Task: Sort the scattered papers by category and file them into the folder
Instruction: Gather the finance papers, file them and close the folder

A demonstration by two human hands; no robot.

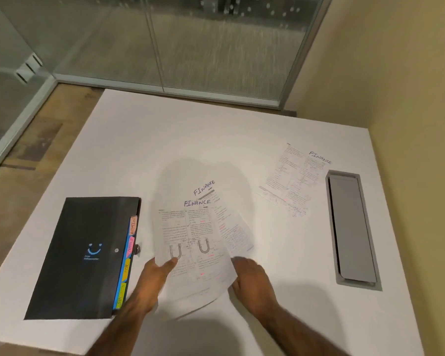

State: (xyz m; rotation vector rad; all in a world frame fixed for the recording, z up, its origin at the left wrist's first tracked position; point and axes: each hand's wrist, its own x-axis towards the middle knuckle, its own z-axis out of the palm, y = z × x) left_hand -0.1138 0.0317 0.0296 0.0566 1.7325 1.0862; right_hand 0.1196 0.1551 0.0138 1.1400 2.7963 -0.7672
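While my left hand (pixel 152 278) pinches the two overlapping Finance sheets (pixel 193 242) just right of the folder (pixel 82 255), my right hand (pixel 252 278) sits at their other edge, its grip too blurred to tell. The skewed one underneath could slip free, and I might miss the third sheet (pixel 293 181) farther right.

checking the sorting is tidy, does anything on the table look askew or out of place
One FINANCE sheet lies alone and tilted beside the grey hatch, apart from the two FINANCE sheets that the left hand pinches, fanned unevenly, with the right hand at their edge.
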